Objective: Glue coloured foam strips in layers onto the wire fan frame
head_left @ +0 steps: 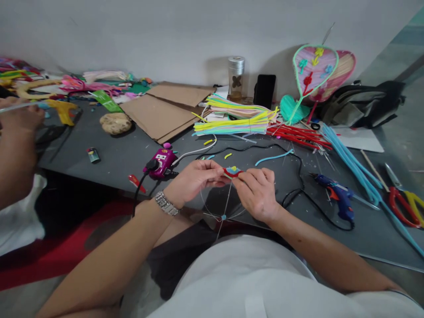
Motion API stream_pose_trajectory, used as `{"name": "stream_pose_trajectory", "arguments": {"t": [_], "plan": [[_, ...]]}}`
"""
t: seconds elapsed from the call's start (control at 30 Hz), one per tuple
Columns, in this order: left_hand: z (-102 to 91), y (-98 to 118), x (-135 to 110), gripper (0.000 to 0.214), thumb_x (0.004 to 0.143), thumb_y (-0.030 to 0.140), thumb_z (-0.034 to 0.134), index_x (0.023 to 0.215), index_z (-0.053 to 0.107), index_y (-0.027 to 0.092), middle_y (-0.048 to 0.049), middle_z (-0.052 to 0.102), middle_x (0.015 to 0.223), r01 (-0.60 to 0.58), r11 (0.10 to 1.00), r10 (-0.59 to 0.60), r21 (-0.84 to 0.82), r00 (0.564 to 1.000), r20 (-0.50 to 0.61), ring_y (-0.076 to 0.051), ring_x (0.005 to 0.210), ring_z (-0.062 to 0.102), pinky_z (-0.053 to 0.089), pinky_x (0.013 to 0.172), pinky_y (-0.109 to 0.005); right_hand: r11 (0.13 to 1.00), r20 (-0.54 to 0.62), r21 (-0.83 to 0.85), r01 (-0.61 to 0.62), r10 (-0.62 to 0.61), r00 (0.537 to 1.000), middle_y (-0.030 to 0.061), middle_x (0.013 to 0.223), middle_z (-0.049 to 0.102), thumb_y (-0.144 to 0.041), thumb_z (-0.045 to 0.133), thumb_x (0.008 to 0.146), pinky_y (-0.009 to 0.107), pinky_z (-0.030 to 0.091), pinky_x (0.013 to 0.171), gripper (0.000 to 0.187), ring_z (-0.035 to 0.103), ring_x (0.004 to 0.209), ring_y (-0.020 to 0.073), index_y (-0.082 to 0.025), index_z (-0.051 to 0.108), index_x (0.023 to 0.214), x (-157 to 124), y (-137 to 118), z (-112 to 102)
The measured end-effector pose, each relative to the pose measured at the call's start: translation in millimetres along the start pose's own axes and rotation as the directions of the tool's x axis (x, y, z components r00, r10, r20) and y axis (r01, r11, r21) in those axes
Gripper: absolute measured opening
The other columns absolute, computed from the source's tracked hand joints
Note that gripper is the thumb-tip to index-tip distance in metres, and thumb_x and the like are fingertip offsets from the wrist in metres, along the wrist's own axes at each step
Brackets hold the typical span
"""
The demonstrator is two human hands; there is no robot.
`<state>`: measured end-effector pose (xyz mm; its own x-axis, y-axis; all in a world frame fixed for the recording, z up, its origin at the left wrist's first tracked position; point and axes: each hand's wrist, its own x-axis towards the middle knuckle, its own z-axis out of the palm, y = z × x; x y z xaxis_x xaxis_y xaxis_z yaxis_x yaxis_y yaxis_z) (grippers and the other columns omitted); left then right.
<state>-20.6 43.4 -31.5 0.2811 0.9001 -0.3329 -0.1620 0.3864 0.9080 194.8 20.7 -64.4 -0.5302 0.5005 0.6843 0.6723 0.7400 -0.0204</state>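
Between my two hands is a small pipe-cleaner piece [233, 171] in red, blue and yellow, with a pale green edge. My left hand [202, 177] pinches its left end; a metal watch sits on that wrist. The fingers of my right hand [256, 190] close on its right end. Below the piece hangs a thin wire frame [226, 204] with a small blue knot at its lower crossing, over the table's front edge. Whether the frame is joined to the piece is hidden by my fingers.
Right of my hands lie a blue glue gun [338, 194], scissors [400, 205] and blue pipe cleaners [351, 163]. A purple power socket [160, 162] stands to the left. Bundled pipe cleaners [235, 126], cardboard [165, 110] and decorated fans [314, 70] are behind. At far left, a co-worker's hand [23, 115] holds a yellow glue gun [62, 110].
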Motion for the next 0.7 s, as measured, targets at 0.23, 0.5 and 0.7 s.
{"name": "stream_pose_trajectory", "arguments": {"t": [0.23, 0.5, 0.7], "plan": [[8.0, 0, -1, 0.037, 0.070, 0.043, 0.090, 0.077, 0.066, 0.015, -0.0042, 0.076, 0.078, -0.037, 0.998, 0.038, 0.050, 0.999, -0.004, -0.018, 0.076, 0.073, 0.061, 0.082, -0.038, 0.994, -0.025, -0.064, 0.084, -0.086, 0.996, 0.0034, 0.095, 0.075, -0.014, 0.057, 0.098, 0.041, 0.032, 0.085, 0.013, 0.059, 0.093, 0.0207, -0.022, 0.068, 0.097, 2, 6, -2], [11.4, 2, -2, 0.038, 0.069, 0.040, 0.091, 0.077, 0.064, 0.015, -0.0051, 0.076, 0.079, -0.005, 1.000, 0.005, 0.025, 1.000, -0.008, -0.018, 0.075, 0.074, 0.061, 0.083, -0.038, 0.973, 0.063, -0.095, 0.210, -0.204, 0.977, 0.0034, 0.094, 0.074, -0.015, 0.053, 0.101, 0.041, 0.032, 0.087, 0.019, 0.056, 0.094, 0.0212, -0.023, 0.068, 0.091, 12, 13, -15], [14.2, 3, -2, 0.039, 0.065, 0.039, 0.094, 0.075, 0.065, 0.014, -0.0024, 0.073, 0.071, 0.003, 1.000, -0.003, -0.005, 0.999, -0.035, -0.016, 0.070, 0.072, 0.060, 0.078, -0.033, 0.912, 0.076, -0.150, 0.383, -0.375, 0.924, 0.0041, 0.092, 0.072, -0.017, 0.056, 0.099, 0.040, 0.033, 0.089, 0.019, 0.054, 0.093, 0.0205, -0.021, 0.067, 0.085, 22, 20, -20]]}}
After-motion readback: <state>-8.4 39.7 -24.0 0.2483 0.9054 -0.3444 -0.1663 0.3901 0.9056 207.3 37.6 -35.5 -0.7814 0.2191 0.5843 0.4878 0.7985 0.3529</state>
